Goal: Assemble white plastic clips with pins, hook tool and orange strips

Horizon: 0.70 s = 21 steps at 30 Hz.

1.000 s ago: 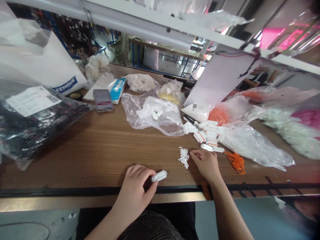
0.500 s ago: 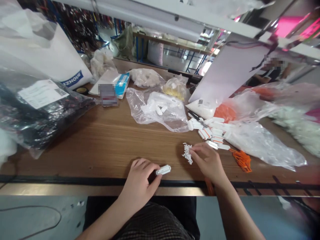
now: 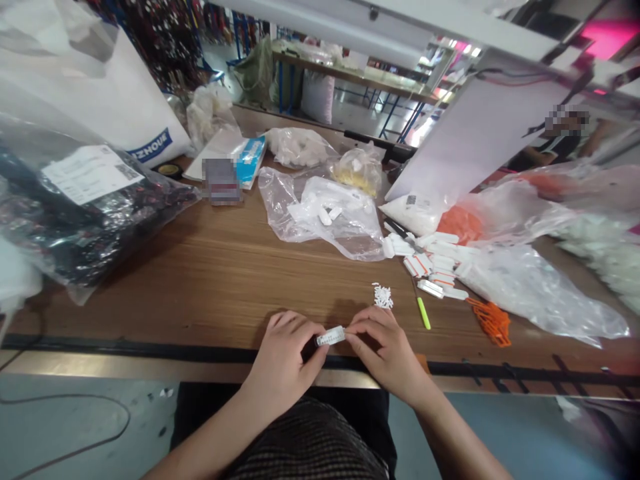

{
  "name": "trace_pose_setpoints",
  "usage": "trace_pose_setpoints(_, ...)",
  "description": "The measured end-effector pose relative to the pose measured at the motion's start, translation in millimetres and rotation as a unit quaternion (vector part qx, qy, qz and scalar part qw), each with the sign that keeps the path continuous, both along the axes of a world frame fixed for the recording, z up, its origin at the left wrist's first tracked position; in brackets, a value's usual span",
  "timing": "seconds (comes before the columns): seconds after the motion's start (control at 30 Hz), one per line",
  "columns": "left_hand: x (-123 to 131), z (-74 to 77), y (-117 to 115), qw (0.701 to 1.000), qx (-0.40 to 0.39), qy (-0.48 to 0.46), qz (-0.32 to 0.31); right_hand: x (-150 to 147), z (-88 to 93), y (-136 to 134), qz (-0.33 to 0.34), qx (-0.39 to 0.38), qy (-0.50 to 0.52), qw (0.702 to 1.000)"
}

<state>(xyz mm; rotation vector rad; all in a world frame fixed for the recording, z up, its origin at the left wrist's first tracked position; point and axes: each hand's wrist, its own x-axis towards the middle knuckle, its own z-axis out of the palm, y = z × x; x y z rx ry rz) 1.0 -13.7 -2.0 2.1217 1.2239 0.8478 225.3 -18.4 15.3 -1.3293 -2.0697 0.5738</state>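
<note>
Between thumb and fingers my left hand (image 3: 287,363) holds a small white rectangular piece (image 3: 331,335) with a row of dark marks, just above the table's front edge. My right hand (image 3: 385,350) is pinched at the right end of that piece; whatever its fingertips hold is too small to make out. Behind my right hand lies a little pile of tiny white bits (image 3: 383,296). To the right of the pile is a tool with a yellow-green handle (image 3: 423,313). More white pieces (image 3: 443,263), some with orange stripes, are heaped farther back.
Orange strips (image 3: 491,322) lie at the right, beside a clear plastic bag (image 3: 545,290). An open plastic bag with white pieces (image 3: 345,207) rests at the back middle. A large bag of dark items (image 3: 100,233) fills the left. A person (image 3: 555,143) is at the back right.
My right hand has moved left and toward me from the pile of tiny bits to the white piece. The yellow-green handle has come into view. The camera view has shifted slightly.
</note>
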Motion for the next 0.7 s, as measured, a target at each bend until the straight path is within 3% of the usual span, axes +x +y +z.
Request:
trace_pose_setpoints(0.4, -1.9, -1.1, 0.4, 1.000, -0.006, -0.005, -0.009, -6.8, 11.0, -1.8, 0.058, 0.124, -0.160, 0.978)
trace_pose_setpoints(0.7, -1.4, -1.2, 0.1, 1.000, -0.002, -0.014, -0.005, -7.0, 5.6, -7.7, 0.049, 0.145, -0.136, 0.979)
